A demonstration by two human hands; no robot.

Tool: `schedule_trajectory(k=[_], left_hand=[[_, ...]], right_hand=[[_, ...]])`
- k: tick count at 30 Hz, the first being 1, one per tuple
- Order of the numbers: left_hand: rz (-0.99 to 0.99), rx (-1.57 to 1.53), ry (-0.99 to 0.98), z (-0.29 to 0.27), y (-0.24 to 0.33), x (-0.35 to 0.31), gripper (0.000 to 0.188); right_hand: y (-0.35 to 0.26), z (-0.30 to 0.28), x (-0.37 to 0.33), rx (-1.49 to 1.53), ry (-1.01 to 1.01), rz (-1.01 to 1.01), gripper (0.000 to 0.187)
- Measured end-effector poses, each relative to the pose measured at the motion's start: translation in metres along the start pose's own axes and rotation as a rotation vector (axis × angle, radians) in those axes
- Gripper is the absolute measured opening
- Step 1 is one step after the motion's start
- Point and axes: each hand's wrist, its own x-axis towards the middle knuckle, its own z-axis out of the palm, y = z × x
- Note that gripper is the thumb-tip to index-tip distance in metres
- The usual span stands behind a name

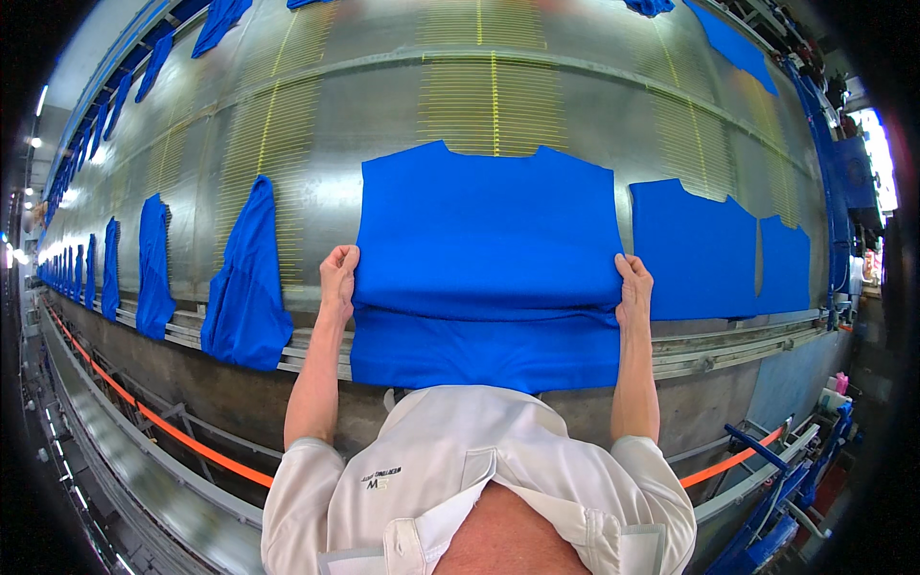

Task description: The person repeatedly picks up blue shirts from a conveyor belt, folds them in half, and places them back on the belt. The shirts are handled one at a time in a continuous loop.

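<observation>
A bright blue fabric piece (484, 225), cut like a shirt panel with a neck notch at its top, lies flat on a long metal belt (383, 105). My left hand (338, 275) grips its left edge and my right hand (633, 286) grips its right edge, both at a horizontal fold across the lower part. Below the fold the blue fabric hangs over the belt's front rail.
More blue fabric pieces lie on the belt: one draped to the left (247, 280), others further left (153, 264), two flat to the right (692, 251). An orange bar (182, 436) runs below the rail. Blue machine parts (767, 479) stand at lower right.
</observation>
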Motion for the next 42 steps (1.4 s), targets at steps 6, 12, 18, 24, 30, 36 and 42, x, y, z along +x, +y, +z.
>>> schedule_trajectory(k=[6, 12, 18, 24, 30, 36, 42], left_hand=[[0.01, -0.035, -0.007, -0.005, -0.004, -0.008, 0.02], [0.003, -0.038, -0.032, -0.008, -0.009, -0.012, 0.022], [0.014, -0.011, -0.032, -0.012, -0.013, -0.012, 0.018], [0.034, 0.046, -0.021, -0.009, -0.01, -0.017, 0.021], [0.065, 0.115, 0.003, -0.009, -0.014, -0.014, 0.018], [0.093, 0.127, -0.01, -0.011, -0.019, -0.01, 0.019], [0.111, 0.098, -0.033, -0.014, -0.022, -0.009, 0.018]], right_hand=[[0.011, -0.004, -0.01, 0.036, -0.003, 0.007, 0.018], [0.011, -0.006, -0.014, 0.05, -0.009, 0.005, 0.018], [0.01, -0.009, -0.016, 0.017, -0.008, -0.005, 0.019], [0.013, -0.012, -0.017, -0.018, 0.01, 0.001, 0.018], [0.013, -0.012, -0.017, -0.001, -0.01, -0.005, 0.02], [0.011, -0.011, -0.018, -0.013, 0.002, 0.005, 0.02], [0.011, -0.013, -0.017, -0.04, -0.007, 0.011, 0.018]])
